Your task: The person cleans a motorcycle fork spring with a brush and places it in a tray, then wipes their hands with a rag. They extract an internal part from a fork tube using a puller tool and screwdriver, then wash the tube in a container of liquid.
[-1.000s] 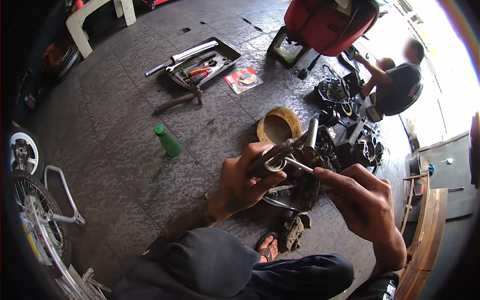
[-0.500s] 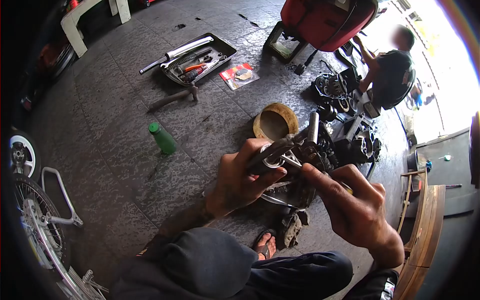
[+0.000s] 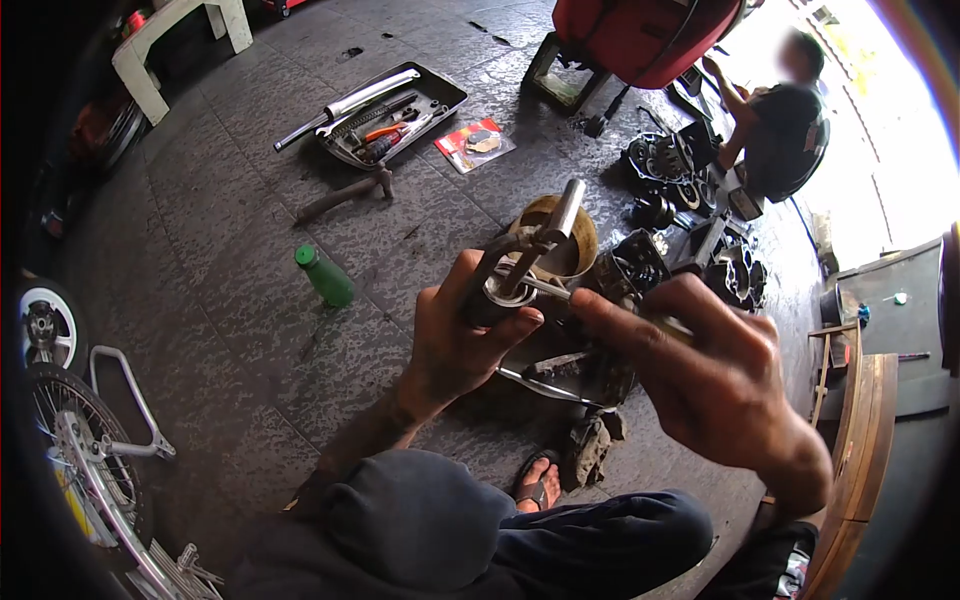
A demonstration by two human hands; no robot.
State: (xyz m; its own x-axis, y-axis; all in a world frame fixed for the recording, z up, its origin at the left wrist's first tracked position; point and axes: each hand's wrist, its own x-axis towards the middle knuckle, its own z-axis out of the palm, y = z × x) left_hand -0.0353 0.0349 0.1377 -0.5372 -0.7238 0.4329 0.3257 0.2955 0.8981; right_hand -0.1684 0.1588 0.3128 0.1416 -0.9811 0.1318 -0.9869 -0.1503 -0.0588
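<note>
My left hand (image 3: pixel 440 345) is closed around a dark metal motorcycle part (image 3: pixel 490 297) with a round, silver-rimmed opening facing up. A bar rises from it towards a smooth silver cylinder (image 3: pixel 564 212); whether they are one piece I cannot tell. In my right hand (image 3: pixel 710 375) is a thin screwdriver (image 3: pixel 549 288), its shaft pointing left and its tip at the rim of the opening. A yellowish part of its handle shows between my fingers. Below and beyond my hands are a round yellowish tub (image 3: pixel 583 240) and greasy engine parts (image 3: pixel 635 262).
A tool tray (image 3: pixel 448 85), hammer (image 3: pixel 345 198), red parts packet (image 3: pixel 474 146) and green bottle (image 3: pixel 325 277) are on the tiled floor. A co-worker (image 3: pixel 785 130) sits by engine cases at far right. Wheels (image 3: pixel 75 430) stand left, a wooden bench (image 3: pixel 855 450) right, a rag (image 3: pixel 592 450) near my foot.
Both hands and the metal part have moved slightly left, and the silver cylinder now leans right. The screwdriver stays at the opening. My view has shifted a little.
</note>
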